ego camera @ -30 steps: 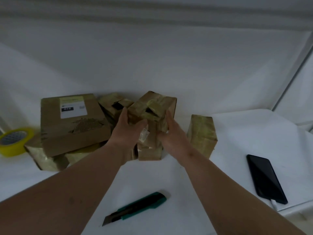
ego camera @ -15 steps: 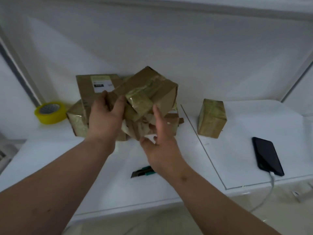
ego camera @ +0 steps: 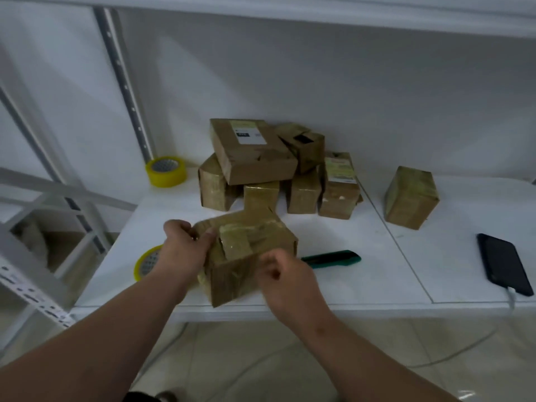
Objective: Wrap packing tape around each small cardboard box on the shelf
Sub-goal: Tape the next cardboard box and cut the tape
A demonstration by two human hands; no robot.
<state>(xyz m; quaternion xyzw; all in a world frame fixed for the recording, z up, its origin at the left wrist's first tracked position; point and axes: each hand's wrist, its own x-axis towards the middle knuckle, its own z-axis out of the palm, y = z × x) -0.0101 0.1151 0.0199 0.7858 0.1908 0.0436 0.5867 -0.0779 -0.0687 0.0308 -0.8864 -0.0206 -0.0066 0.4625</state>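
Note:
A small cardboard box [ego camera: 249, 256], partly covered in glossy tape, sits tilted near the front edge of the white shelf [ego camera: 377, 274]. My left hand [ego camera: 182, 250] grips its upper left corner, thumb on the top face. My right hand [ego camera: 287, 277] is against the box's front right side with fingers curled; blur hides whether it pinches anything. A yellow tape roll [ego camera: 146, 264] lies flat just left of the box, half hidden by my left wrist. A second yellow roll [ego camera: 166, 171] stands at the back left.
A pile of several taped boxes [ego camera: 261, 158] stands behind the held box, and a lone taped box [ego camera: 412, 195] sits to the right. A green utility knife [ego camera: 333, 258] lies right of the box. A black phone [ego camera: 503, 266] with a cable lies at the far right. A shelf upright [ego camera: 124, 82] rises at left.
The box came down from in front of the pile, where both hands held it up, to the shelf's front edge. My right hand moved from under it to its front right side.

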